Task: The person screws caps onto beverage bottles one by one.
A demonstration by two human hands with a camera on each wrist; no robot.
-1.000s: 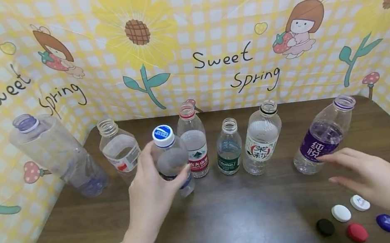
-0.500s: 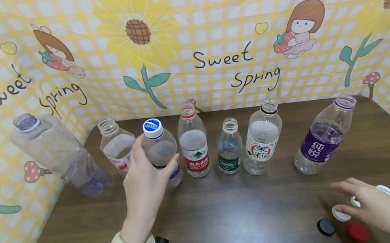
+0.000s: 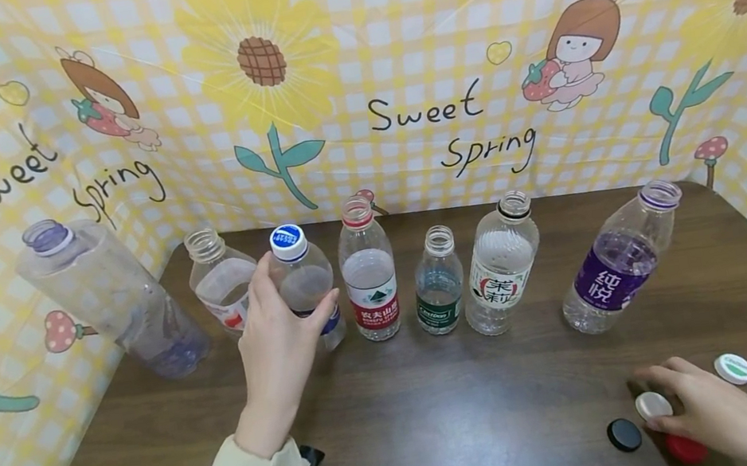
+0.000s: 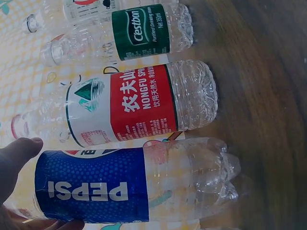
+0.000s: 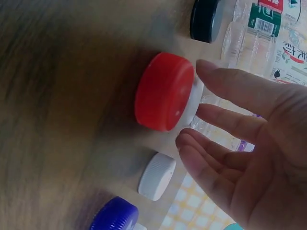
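My left hand grips a clear plastic Pepsi bottle with a blue-and-white cap on it. It stands upright between a bottle with a red-and-white label and a Nongfu Spring bottle. At the front right, my right hand has thumb and index finger around a white bottle cap on the table. In the right wrist view a red bottle cap partly hides that white cap, with the thumb and fingertips at its edge. The other fingers of the right hand are loosely bent.
Uncapped bottles stand in a row: a large one far left, a Cestbon bottle, a jasmine-tea bottle and a purple-labelled bottle. A black cap and a white-and-green cap lie beside the right hand. Checked cloth hangs behind.
My left hand has moved the Pepsi bottle left and back, away from the Nongfu Spring bottle. My right hand has come from beside the purple-labelled bottle down to the white cap.
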